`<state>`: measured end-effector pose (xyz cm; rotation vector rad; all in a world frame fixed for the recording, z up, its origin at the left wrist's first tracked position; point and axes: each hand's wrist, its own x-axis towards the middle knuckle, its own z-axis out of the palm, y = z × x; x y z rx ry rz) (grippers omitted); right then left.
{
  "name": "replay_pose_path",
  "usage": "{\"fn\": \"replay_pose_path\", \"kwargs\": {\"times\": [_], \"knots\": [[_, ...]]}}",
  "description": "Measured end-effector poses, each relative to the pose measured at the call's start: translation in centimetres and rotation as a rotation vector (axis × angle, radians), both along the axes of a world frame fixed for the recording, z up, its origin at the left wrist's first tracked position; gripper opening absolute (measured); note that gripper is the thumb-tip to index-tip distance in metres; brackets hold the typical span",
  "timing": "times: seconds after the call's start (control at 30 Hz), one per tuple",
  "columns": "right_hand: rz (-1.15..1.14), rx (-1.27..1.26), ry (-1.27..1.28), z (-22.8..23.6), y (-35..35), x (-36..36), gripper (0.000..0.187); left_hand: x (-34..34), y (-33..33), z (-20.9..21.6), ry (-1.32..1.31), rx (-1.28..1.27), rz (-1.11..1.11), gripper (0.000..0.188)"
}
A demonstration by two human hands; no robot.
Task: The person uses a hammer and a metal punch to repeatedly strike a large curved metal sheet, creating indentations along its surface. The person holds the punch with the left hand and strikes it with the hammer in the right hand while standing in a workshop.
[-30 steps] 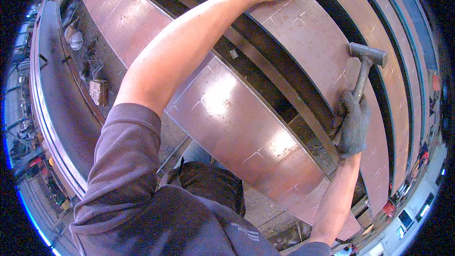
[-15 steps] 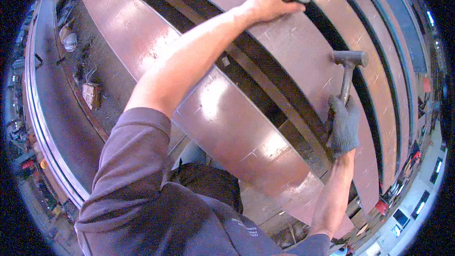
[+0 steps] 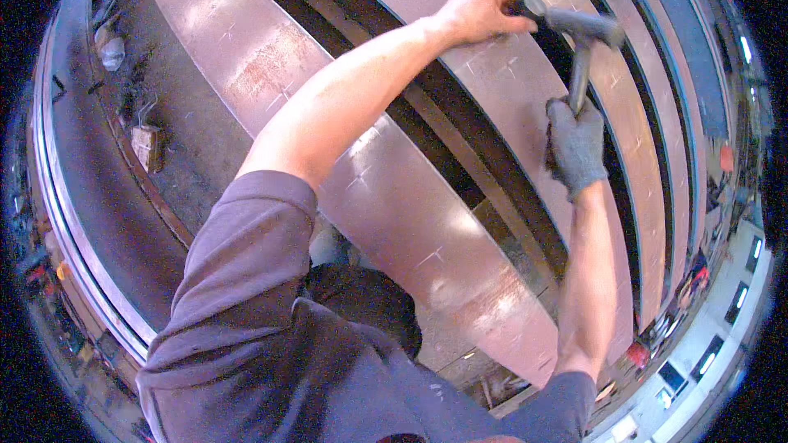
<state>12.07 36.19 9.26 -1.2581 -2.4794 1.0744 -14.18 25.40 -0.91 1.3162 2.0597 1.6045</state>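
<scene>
My bare left hand (image 3: 486, 13) is closed round a short, thick metal punch (image 3: 529, 6), holding it by the side of a long reddish-brown steel beam (image 3: 525, 90). The punch's lower end is hidden by my fingers. In my right hand (image 3: 578, 143), which wears a grey knitted glove, is a hammer (image 3: 579, 74) gripped by its metal handle. Slightly blurred, the hammer head (image 3: 587, 25) is at the punch's round end; whether they touch I cannot tell.
Nearest me lies another wide steel beam (image 3: 402, 205) with pale cross marks. More beams (image 3: 632, 107) run parallel at the right, dark gaps between them. A small brown block (image 3: 148, 148) and a whitish bag (image 3: 112, 53) lie on the dirty floor at left.
My right hand has swung the hammer up and to the left, bringing its head to the punch. My left hand keeps its hold on the punch. The view has shifted a little.
</scene>
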Motion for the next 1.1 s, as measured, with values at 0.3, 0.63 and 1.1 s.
{"fn": "replay_pose_path", "kwargs": {"times": [0.3, 0.63, 1.1], "knots": [[-0.345, -0.397, 0.213, -4.9, -2.5, 9.0, 0.016, -0.8, -1.3, 3.0, -0.309, 0.111, 0.16, 0.035], [-0.346, -0.525, 0.202, -3.8, -4.0, 9.0, 0.019, 1.5, -8.0, 4.5, -0.193, 0.097, 0.13, 0.031], [-0.336, -0.48, 0.21, -3.5, -5.1, 8.9, 0.019, 3.7, -9.8, 1.9, -0.052, -0.055, 0.17, 0.04]]}}
